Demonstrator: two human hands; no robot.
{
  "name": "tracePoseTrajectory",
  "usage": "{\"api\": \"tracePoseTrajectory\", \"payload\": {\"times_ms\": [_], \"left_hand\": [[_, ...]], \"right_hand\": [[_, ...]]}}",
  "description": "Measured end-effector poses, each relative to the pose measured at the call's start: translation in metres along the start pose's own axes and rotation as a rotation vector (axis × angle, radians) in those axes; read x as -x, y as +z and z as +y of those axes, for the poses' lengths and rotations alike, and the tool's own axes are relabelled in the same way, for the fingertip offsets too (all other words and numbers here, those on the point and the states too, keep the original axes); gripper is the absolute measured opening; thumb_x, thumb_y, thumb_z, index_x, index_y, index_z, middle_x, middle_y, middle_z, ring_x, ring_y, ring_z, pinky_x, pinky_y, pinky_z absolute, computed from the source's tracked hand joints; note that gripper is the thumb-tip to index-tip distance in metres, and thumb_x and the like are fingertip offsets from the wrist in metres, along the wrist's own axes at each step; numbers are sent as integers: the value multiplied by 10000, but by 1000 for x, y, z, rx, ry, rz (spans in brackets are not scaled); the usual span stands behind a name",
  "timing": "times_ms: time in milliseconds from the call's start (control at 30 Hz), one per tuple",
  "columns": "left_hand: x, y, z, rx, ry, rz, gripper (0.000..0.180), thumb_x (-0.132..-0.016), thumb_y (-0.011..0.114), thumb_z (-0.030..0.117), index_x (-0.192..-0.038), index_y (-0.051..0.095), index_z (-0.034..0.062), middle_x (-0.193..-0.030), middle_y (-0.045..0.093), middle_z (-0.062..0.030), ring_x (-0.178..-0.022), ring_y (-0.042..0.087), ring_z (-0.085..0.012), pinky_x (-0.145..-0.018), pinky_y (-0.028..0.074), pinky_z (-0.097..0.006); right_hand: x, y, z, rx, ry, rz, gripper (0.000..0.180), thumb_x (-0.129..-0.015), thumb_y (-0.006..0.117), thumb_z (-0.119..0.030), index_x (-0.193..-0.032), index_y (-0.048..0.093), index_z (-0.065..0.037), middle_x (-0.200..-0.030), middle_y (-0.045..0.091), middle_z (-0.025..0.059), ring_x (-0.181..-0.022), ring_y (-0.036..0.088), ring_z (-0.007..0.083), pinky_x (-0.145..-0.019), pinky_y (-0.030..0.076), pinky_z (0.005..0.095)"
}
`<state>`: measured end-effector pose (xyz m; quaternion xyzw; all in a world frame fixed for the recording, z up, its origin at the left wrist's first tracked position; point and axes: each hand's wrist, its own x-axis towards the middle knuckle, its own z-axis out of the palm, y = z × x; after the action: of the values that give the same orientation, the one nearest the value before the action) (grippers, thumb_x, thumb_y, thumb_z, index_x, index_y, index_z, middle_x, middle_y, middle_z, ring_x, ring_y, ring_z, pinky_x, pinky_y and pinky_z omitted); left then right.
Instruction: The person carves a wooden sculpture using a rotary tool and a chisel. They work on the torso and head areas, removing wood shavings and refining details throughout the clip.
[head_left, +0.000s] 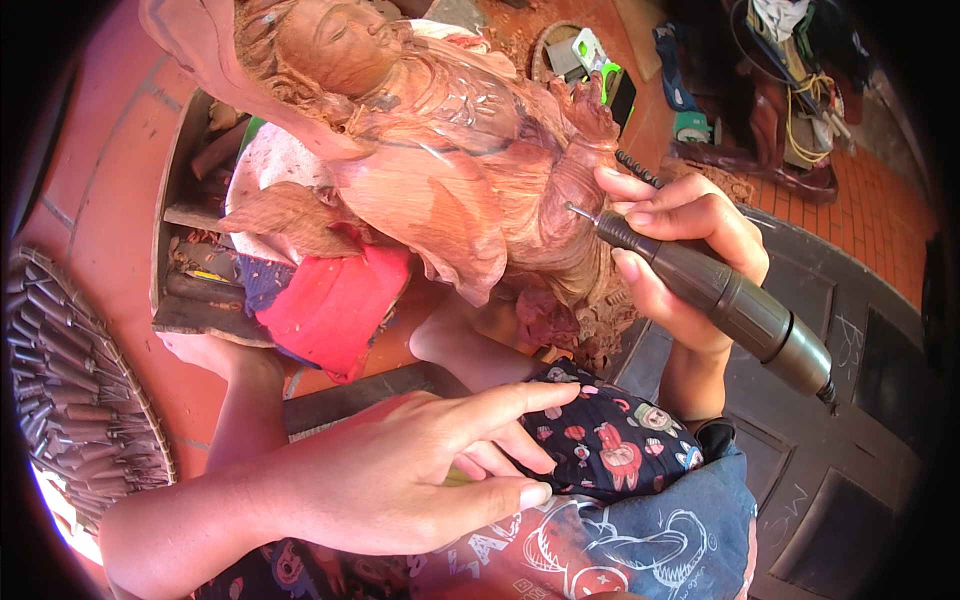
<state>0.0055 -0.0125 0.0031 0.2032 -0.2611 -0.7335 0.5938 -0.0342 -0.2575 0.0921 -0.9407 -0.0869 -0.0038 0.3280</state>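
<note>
A reddish-brown carved wooden statue (420, 190) lies tilted across the space in front of me, with a calm carved face and flowing robe folds. My right hand (715, 225) grips the dark handpiece of a rotary carving tool (740, 310) between thumb and fingers. Its thin metal bit points left, close to the lower robe carving; whether it touches the wood I cannot tell. Over my lap hovers my left hand (420, 465), fingers spread and stretched to the right, with nothing visible in it. A patterned dark cloth (620, 440) covers my leg beneath.
A wooden box (205, 315) with red and pale cloths (335, 310) props the statue. At the left, a round basket (80, 400) holds many chisels. Dark panelled wood (790, 450) lies at the right. Beyond the statue stand a green-and-white device (585, 55) and cluttered dark furniture (790, 140).
</note>
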Motion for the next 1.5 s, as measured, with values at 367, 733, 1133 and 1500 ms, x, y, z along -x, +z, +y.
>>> {"api": "tracePoseTrajectory", "payload": {"times_ms": [367, 733, 1133, 1500], "left_hand": [[-2, 0, 0, 9, -21, -7, 679, -968, 615, 161, -1524, 249, 29, -1236, 632, -184, -1128, 632, -240, -987, 492, -378], [-5, 2, -4, 8, 16, 21, 644, -960, 595, 155, -1506, 280, 20, -1206, 645, -199, -1068, 662, -251, -945, 522, -359], [-4, -1, -1, 13, -34, 2, 682, -970, 618, 167, -1526, 250, 25, -1240, 620, -182, -1132, 622, -233, -992, 483, -373], [1, 1, -2, 10, -11, 9, 677, -975, 617, 198, -1524, 259, 28, -1235, 627, -178, -1132, 622, -223, -991, 485, -365]], "right_hand": [[7, -2, 8, -28, -94, -91, 198, -713, 741, -32, -802, 607, 82, -740, 610, 169, -690, 638, 235, -938, 516, 605], [4, 0, 5, -29, -57, -86, 191, -658, 749, 67, -825, 658, 52, -741, 659, 132, -708, 675, 236, -923, 568, 502], [-1, -2, 4, -54, -58, -97, 164, -674, 738, 90, -799, 641, 47, -728, 648, 124, -701, 675, 241, -905, 575, 496], [2, 2, -3, 57, 3, -92, 197, -683, 753, 18, -841, 645, 64, -782, 660, 167, -767, 690, 244, -946, 520, 582]]}}
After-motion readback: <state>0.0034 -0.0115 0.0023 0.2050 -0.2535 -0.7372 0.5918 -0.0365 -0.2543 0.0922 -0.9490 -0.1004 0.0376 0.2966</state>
